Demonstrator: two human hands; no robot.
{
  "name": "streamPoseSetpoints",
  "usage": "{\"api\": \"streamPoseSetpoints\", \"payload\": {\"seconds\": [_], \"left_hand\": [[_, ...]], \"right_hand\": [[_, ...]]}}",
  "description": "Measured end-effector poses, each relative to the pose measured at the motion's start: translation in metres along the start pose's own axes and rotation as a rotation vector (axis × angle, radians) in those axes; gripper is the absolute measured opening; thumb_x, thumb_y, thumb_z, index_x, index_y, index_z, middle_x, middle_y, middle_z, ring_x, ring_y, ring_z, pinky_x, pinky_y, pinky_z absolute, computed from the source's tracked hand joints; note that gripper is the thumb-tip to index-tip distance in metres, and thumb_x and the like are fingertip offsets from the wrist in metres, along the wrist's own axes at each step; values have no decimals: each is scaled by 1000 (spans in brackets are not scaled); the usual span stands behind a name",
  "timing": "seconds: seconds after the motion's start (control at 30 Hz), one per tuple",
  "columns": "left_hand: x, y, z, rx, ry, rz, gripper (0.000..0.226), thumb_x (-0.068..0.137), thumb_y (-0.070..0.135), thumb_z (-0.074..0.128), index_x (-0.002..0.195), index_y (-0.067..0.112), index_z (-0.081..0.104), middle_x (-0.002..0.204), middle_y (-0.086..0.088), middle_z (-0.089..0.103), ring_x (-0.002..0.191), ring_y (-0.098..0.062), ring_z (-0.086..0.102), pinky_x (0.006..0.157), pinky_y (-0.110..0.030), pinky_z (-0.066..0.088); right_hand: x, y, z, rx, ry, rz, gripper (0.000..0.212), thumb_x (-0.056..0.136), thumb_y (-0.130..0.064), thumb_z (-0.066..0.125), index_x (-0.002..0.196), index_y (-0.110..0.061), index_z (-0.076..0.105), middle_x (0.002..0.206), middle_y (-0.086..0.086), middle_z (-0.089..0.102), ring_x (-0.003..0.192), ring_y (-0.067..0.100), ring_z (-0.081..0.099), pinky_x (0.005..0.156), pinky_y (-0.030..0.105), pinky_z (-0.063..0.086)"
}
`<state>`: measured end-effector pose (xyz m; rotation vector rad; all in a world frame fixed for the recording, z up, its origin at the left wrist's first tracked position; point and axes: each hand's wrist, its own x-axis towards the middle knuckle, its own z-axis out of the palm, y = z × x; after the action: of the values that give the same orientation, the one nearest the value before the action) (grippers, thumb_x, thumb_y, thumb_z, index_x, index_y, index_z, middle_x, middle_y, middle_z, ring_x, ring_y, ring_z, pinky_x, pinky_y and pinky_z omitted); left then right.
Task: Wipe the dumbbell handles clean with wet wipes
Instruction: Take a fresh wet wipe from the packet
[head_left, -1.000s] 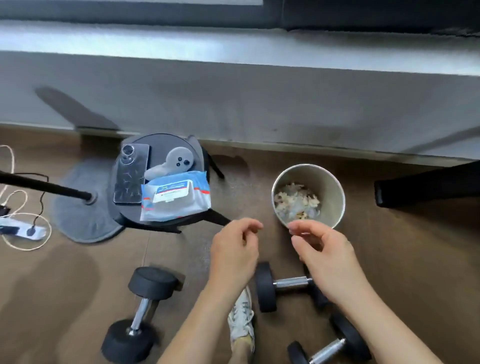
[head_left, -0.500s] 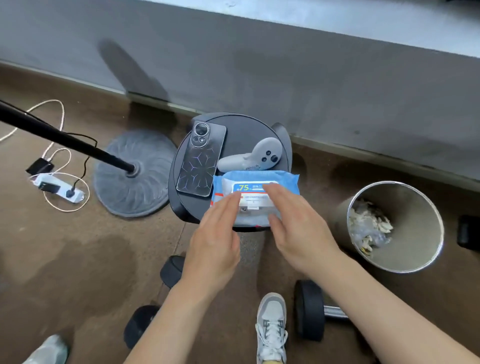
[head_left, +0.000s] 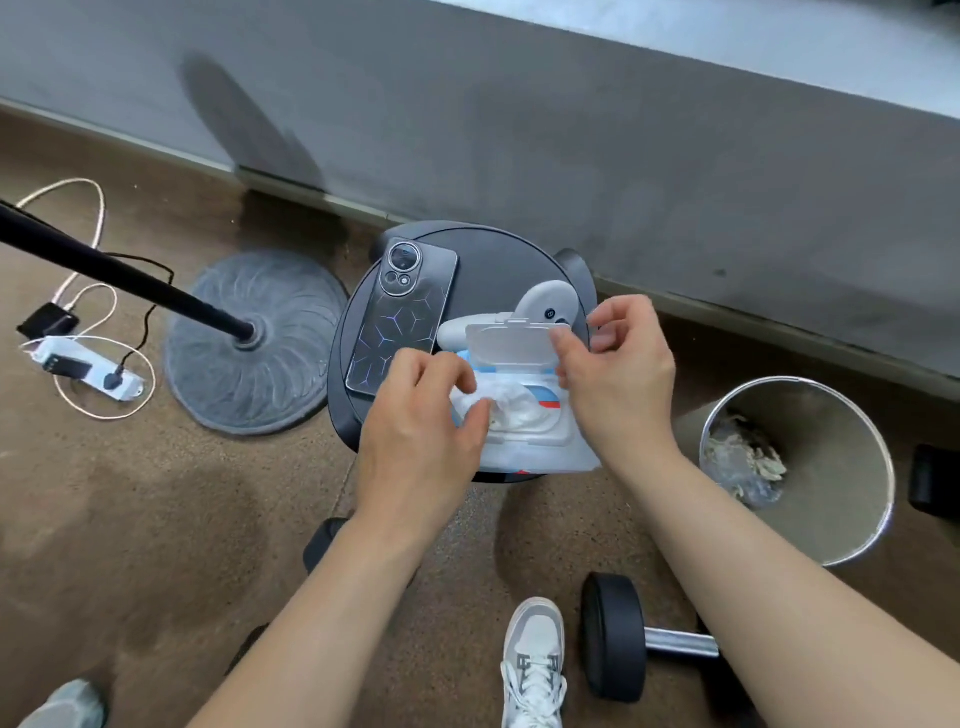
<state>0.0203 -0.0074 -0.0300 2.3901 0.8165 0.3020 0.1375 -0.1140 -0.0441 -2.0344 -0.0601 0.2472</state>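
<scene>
A pack of wet wipes (head_left: 535, 447) lies on a round black stool (head_left: 483, 249), its plastic lid (head_left: 506, 343) flipped up. My right hand (head_left: 618, 374) pinches the raised lid at its right edge. My left hand (head_left: 421, 441) pinches the white wipe (head_left: 511, 408) that sticks out of the opening. On the floor near my feet lies a black dumbbell (head_left: 613, 636) with a chrome handle (head_left: 680, 642), partly hidden by my right forearm. The end of another dumbbell (head_left: 324, 538) shows under my left forearm.
A phone (head_left: 402, 312) and a white controller (head_left: 540, 306) lie on the stool behind the pack. A metal bin (head_left: 831, 519) with used wipes stands at the right. A lamp stand base (head_left: 254, 343), a power strip (head_left: 83, 366) and cables lie left. My shoe (head_left: 535, 660) is below.
Both hands went from the bin to the wipes pack. The lid, closed half a second ago, now stands up, and my left hand has hold of a wipe.
</scene>
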Motion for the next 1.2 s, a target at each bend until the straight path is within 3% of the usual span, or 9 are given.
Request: {"api": "streamPoseSetpoints", "payload": {"seconds": [0.17,0.3,0.4,0.5,0.67,0.8,0.87,1.0,1.2], "left_hand": [[10,1,1,-116,-111,-363,47,75,27,79,119,31,61,99,4,56,78,-6,60,82,-20,40],[17,-2,-3,-52,-201,-321,36,78,6,71,111,20,71,88,4,63,83,-18,64,88,-33,49],[20,-6,-4,102,-242,-161,40,79,6,69,114,25,71,95,2,49,86,-19,54,80,-28,40],[25,-9,-6,89,-156,-131,16,83,9,68,89,23,75,88,3,50,84,-22,55,75,-30,39],[31,-1,-21,-289,-117,-300,26,91,2,57,78,24,59,76,5,68,70,-13,61,76,-38,53],[34,25,-50,-1025,47,-619,25,98,-1,45,84,17,53,59,2,62,54,-19,65,61,-35,57],[35,35,-67,-1215,55,-679,22,99,2,43,86,18,50,56,1,52,41,-12,51,47,-26,53],[20,36,-69,-904,-61,-623,23,99,6,46,85,23,55,61,-2,46,43,-8,38,38,-13,28],[-7,45,-45,-745,-142,-569,29,95,-5,47,88,18,62,59,3,57,54,-12,45,48,-21,35]], "right_hand": [[-14,4,-5,-157,-205,-237,8,81,-19,70,84,-17,63,82,-2,65,78,16,62,74,39,52],[-28,21,-14,-380,-395,-490,50,73,-23,73,121,-20,61,118,-1,58,104,21,59,84,36,53],[-26,21,-21,-416,-359,-438,88,68,-18,82,139,-32,33,125,-3,34,97,19,52,76,32,49],[-18,17,-19,-484,-322,-441,108,61,-20,87,147,-30,22,128,-1,29,94,20,49,74,28,43],[-21,28,-14,-549,-332,-558,62,62,-19,87,118,-15,61,108,7,57,91,32,54,70,39,53],[-24,33,-13,-598,-316,-591,36,71,-23,75,104,-13,64,100,10,56,88,33,55,62,36,51],[-26,31,-13,-672,-331,-635,39,75,-30,61,109,-13,66,103,12,58,90,35,57,68,37,54],[-42,36,-16,-916,-454,-704,55,85,-47,46,130,-18,58,126,23,55,114,40,53,84,44,52],[-52,27,-17,-989,-582,-544,77,65,-42,80,135,-23,54,141,21,48,130,35,46,92,54,40]]}}
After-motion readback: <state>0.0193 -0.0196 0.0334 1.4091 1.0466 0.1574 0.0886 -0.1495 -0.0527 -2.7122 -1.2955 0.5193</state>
